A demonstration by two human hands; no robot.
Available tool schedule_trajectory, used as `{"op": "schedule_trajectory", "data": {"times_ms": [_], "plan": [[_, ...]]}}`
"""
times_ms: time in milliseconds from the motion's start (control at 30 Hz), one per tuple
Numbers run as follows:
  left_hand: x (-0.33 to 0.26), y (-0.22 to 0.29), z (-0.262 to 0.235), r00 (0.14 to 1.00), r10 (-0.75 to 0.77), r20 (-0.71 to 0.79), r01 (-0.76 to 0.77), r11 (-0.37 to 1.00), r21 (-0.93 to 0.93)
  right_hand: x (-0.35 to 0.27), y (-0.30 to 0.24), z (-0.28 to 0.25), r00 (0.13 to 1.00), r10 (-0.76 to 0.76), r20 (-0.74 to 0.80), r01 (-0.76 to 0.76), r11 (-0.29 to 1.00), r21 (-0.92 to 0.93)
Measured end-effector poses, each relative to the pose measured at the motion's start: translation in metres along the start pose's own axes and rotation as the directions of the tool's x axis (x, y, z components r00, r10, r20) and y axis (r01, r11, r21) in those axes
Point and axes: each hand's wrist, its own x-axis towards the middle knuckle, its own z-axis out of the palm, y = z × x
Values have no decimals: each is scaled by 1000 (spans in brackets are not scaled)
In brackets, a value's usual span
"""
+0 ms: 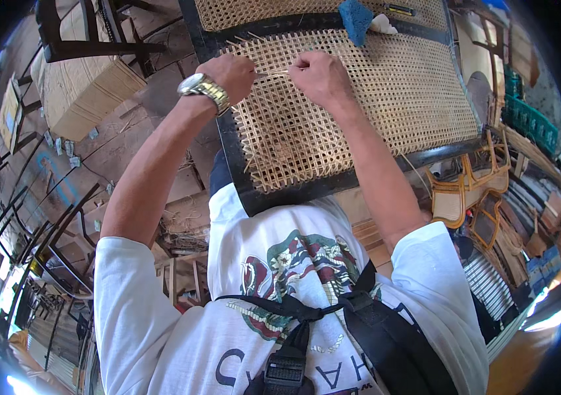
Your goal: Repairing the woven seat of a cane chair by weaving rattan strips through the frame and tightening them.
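A woven cane panel (307,131) in a black frame (425,151) lies in front of me, with loose strand ends along its left and near edges. Both hands are over its left part. My left hand (231,71), with a watch on the wrist, is closed at the left edge of the weave. To the right, the fingers of my right hand (320,76) are pinched together. A thin pale cane strand (274,74) stretches between the two hands, and each seems to grip one end.
On the far frame bar rest a blue sponge (356,23), a crumpled white wad (383,25) and a small yellow-black tool (400,10). A cardboard box (86,92) and dark chair frames (50,224) stand left. Wooden cane chairs (451,197) and a green crate (531,125) are right.
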Motion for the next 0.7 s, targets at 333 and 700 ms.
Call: {"op": "schedule_trajectory", "data": {"times_ms": [333, 700], "plan": [[4, 30, 0, 984, 152, -93, -129, 969, 211, -6, -4, 10, 982, -155, -104, 136, 976, -169], [9, 0, 16, 999, 32, 21, -26, 970, -242, -8, -9, 16, 980, -148, -133, 143, 989, -39]]}}
